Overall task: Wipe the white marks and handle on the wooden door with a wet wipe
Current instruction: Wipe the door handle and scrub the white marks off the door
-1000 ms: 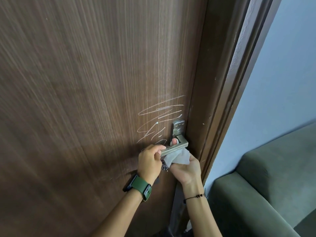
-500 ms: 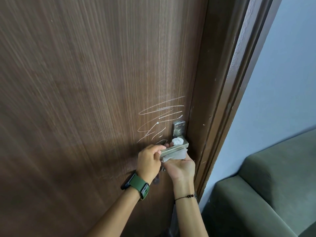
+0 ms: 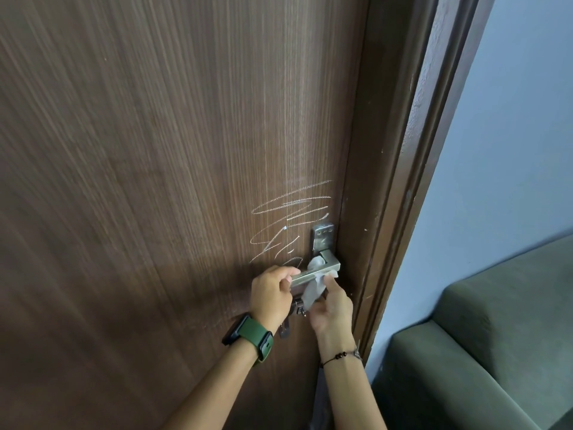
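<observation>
The dark wooden door [image 3: 155, 166] fills most of the view. White scribbled marks [image 3: 291, 218] run across it just above and left of the metal lever handle [image 3: 313, 274], whose plate [image 3: 322, 235] is fixed near the door's right edge. My left hand [image 3: 271, 293], with a green watch on the wrist, grips the free end of the lever. My right hand [image 3: 330, 305] holds a white wet wipe [image 3: 314, 288] wrapped round the lever near its pivot, pinched against the metal. Part of the wipe shows behind the lever.
A key [image 3: 299, 308] with a hanging tag sits in the lock below the handle. The brown door frame [image 3: 400, 181] runs down the right side. A pale blue wall [image 3: 511, 150] and a grey-green sofa [image 3: 496, 352] lie to the right.
My right hand has shifted the wipe along the lever, from under it up round the pivot end, then slightly down. My left hand stays gripping the lever's end.
</observation>
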`<move>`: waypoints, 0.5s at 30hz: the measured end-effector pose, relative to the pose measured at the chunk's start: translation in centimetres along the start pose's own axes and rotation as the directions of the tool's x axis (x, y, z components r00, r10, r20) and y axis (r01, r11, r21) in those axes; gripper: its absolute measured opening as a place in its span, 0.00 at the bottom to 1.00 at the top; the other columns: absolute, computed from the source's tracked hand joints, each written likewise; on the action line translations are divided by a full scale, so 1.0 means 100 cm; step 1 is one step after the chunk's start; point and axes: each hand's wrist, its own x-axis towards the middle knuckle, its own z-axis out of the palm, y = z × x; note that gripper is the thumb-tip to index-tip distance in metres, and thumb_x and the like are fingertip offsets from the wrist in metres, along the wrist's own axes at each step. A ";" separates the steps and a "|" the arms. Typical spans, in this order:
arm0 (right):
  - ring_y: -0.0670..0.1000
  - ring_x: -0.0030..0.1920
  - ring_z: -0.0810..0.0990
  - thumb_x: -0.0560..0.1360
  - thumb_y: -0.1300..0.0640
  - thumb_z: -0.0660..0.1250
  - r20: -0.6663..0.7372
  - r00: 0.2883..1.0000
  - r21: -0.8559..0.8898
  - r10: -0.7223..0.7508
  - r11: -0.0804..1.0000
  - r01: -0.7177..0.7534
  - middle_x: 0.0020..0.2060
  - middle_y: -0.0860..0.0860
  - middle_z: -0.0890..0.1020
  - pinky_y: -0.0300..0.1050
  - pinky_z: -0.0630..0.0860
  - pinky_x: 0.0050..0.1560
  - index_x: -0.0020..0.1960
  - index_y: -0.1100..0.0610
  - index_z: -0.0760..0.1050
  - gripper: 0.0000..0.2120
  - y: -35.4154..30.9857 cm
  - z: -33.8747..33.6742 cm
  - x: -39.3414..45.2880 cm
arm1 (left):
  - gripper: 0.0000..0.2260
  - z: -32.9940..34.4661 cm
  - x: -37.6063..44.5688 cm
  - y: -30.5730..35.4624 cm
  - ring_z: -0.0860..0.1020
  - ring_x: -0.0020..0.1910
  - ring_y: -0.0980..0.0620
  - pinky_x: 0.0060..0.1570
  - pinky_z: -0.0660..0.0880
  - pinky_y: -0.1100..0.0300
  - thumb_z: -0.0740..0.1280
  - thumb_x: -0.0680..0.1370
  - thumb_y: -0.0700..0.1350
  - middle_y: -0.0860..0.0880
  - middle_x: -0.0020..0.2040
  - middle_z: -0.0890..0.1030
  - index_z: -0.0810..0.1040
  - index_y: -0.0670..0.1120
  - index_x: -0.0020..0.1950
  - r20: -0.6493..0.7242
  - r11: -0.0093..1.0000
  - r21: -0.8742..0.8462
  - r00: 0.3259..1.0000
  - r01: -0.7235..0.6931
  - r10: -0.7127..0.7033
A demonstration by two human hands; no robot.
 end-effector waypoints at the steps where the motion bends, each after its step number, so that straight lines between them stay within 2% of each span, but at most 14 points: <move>1: 0.47 0.37 0.75 0.78 0.59 0.61 -0.008 0.999 0.082 0.041 0.996 -0.041 0.42 0.53 0.76 0.35 0.76 0.33 0.63 0.67 0.70 0.16 0.000 -0.001 0.003 | 0.13 0.001 0.001 -0.001 0.80 0.47 0.46 0.51 0.75 0.59 0.58 0.74 0.31 0.41 0.50 0.82 0.80 0.41 0.51 -0.006 1.000 0.004 1.000 0.004 -0.004; 3: 0.50 0.40 0.77 0.75 0.63 0.65 -0.109 0.994 0.075 0.004 0.997 0.004 0.40 0.51 0.77 0.37 0.75 0.32 0.54 0.63 0.76 0.08 -0.001 -0.001 0.003 | 0.13 0.002 0.002 -0.003 0.79 0.48 0.47 0.47 0.71 0.68 0.58 0.74 0.31 0.42 0.50 0.82 0.80 0.41 0.51 -0.023 1.000 0.006 1.000 0.009 -0.009; 4: 0.50 0.43 0.78 0.74 0.65 0.66 -0.164 0.984 0.034 -0.064 0.997 0.071 0.40 0.50 0.77 0.37 0.73 0.34 0.48 0.60 0.77 0.04 -0.002 0.001 0.003 | 0.13 0.003 0.002 -0.004 0.79 0.49 0.48 0.46 0.69 0.71 0.58 0.74 0.31 0.42 0.50 0.82 0.80 0.41 0.50 -0.030 1.000 0.005 1.000 0.010 -0.009; 7: 0.49 0.42 0.76 0.73 0.68 0.66 -0.220 0.891 -0.123 -0.397 0.917 0.379 0.38 0.49 0.77 0.39 0.74 0.44 0.41 0.54 0.75 0.10 -0.001 0.005 0.003 | 0.13 0.004 0.003 -0.006 0.78 0.50 0.49 0.46 0.67 0.73 0.58 0.74 0.31 0.43 0.51 0.82 0.80 0.41 0.50 -0.021 1.000 -0.011 1.000 0.009 -0.009; 10: 0.46 0.43 0.79 0.73 0.64 0.68 -0.154 0.759 -0.345 -0.632 0.755 0.558 0.40 0.46 0.80 0.37 0.75 0.46 0.44 0.52 0.78 0.07 -0.004 0.001 0.004 | 0.13 0.004 0.003 -0.009 0.77 0.48 0.54 0.45 0.66 0.75 0.59 0.75 0.32 0.45 0.51 0.82 0.80 0.42 0.50 -0.001 0.997 -0.069 1.000 0.022 -0.022; 13: 0.47 0.46 0.80 0.74 0.61 0.68 -0.081 0.736 -0.443 -0.672 0.686 0.577 0.42 0.46 0.81 0.34 0.75 0.46 0.48 0.54 0.79 0.05 -0.009 -0.002 0.007 | 0.12 0.004 0.004 -0.014 0.77 0.47 0.57 0.44 0.69 0.75 0.60 0.76 0.34 0.48 0.51 0.82 0.81 0.45 0.49 0.024 0.980 -0.177 0.996 0.086 -0.083; 15: 0.43 0.47 0.79 0.74 0.62 0.68 0.049 0.716 -0.485 -0.696 0.610 0.626 0.43 0.45 0.81 0.35 0.75 0.48 0.48 0.53 0.79 0.06 -0.002 -0.002 -0.003 | 0.12 0.005 0.004 -0.019 0.77 0.48 0.58 0.46 0.70 0.70 0.60 0.76 0.36 0.50 0.50 0.82 0.81 0.48 0.47 0.062 0.956 -0.257 0.990 0.139 -0.127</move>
